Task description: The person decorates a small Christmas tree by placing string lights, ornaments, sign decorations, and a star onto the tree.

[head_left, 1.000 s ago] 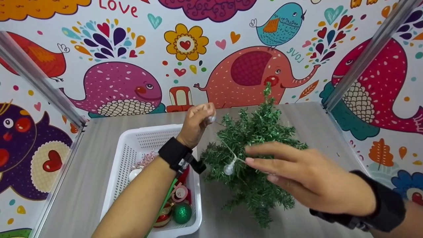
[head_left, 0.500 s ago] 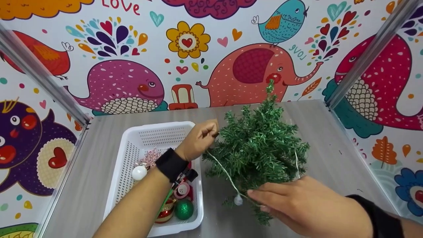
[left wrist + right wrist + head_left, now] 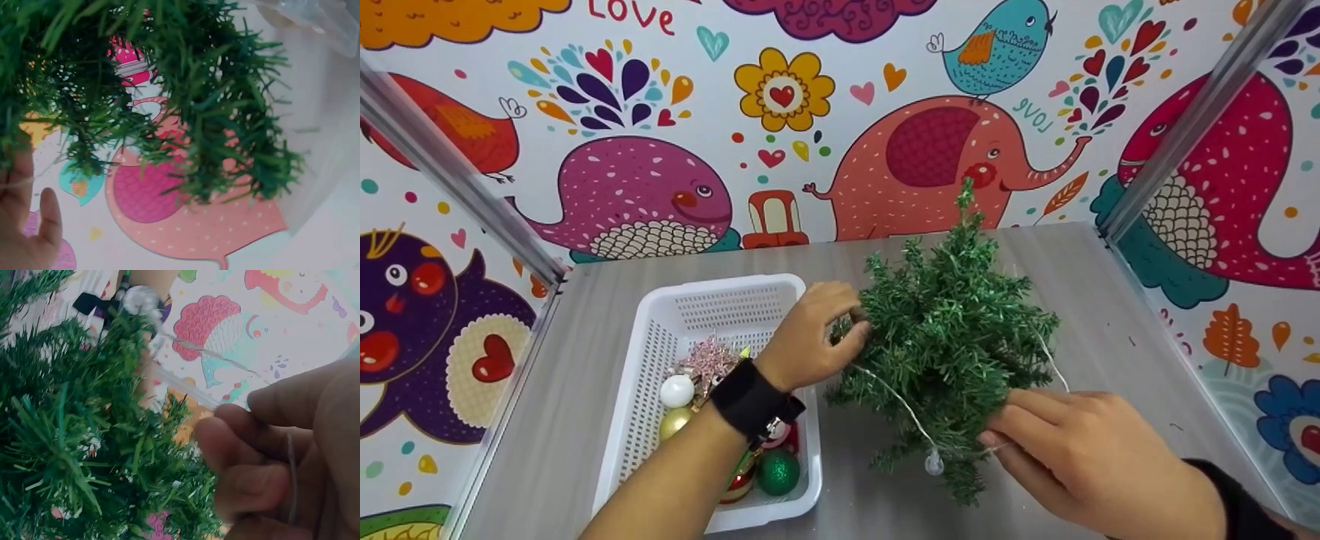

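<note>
A small green artificial Christmas tree [image 3: 952, 322] stands on the grey table. A string of lights [image 3: 901, 400] runs across its near side, with one clear bulb [image 3: 934, 462] hanging low in front. My left hand [image 3: 814, 337] is at the tree's left side, thumb apart from the fingers; in the left wrist view the thin wire [image 3: 16, 184] crosses its fingers. At the lower right, my right hand [image 3: 1087, 457] pinches the light string beside the branches. The right wrist view shows the wire [image 3: 225, 360] running from those fingers to a bulb [image 3: 140, 301].
Left of the tree stands a white perforated basket [image 3: 720, 282]. It holds a green glitter ball [image 3: 778, 472], a white ball [image 3: 676, 390], a gold ball [image 3: 675, 424] and pink tinsel [image 3: 709, 361]. Cartoon-printed walls [image 3: 780, 165] with metal posts [image 3: 1200, 127] enclose the table.
My right hand has lowered and now pinches the wire close to the tree. My left hand has come down to the tree's left side, its thumb now apart. The bulb hangs lower and farther right.
</note>
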Tool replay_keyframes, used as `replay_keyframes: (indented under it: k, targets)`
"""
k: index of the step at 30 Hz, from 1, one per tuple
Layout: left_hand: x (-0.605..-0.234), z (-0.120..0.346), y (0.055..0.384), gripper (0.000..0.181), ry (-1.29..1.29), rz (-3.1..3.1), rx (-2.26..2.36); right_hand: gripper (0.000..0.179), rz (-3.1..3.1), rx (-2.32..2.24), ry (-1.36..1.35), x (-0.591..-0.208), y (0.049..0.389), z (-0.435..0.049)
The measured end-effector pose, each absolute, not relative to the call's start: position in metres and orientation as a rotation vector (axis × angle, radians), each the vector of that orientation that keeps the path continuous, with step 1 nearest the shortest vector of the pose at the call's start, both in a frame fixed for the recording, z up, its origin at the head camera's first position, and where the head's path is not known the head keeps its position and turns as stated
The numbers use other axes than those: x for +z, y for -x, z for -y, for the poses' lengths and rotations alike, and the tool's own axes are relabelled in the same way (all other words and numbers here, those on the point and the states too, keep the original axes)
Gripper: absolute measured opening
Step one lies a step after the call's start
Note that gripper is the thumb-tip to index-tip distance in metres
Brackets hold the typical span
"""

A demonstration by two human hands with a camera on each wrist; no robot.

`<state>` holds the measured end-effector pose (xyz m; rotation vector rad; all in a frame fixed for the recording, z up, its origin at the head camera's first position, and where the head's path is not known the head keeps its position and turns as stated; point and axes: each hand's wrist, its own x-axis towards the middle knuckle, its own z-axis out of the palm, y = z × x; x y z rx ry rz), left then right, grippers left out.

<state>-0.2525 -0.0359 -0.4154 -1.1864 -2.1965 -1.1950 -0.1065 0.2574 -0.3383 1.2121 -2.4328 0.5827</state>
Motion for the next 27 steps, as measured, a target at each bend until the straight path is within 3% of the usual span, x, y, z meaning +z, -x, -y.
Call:
replay_keyframes:
  k: [6, 11, 17, 23, 27]
  targets:
    - [-0.403, 0.024, 0.232, 0.007, 1.067, 1.756, -1.108, 0.009, 2.371, 0.577, -1.125, -0.34, 0.107, -0.257]
    - [-0.384, 0.0, 0.189, 0.004, 1.327, 1.526, -0.896, 0.018, 2.346, 0.554, -1.106, -0.343, 0.11, -0.258]
    - [-0.387, -0.034, 0.127, 0.045, 1.403, 1.958, -0.737, 0.028, 2.251, 0.547, -1.134, -0.344, 0.11, -0.261]
    - [-0.39, -0.037, 0.12, 0.014, 1.368, 2.037, -0.917, 0.033, 2.133, 0.42, -1.212, -0.342, 0.124, -0.27]
    - [-0.391, -0.035, 0.123, 0.008, 1.333, 1.983, -0.844, 0.04, 2.053, 0.359, -1.118, -0.338, 0.144, -0.281]
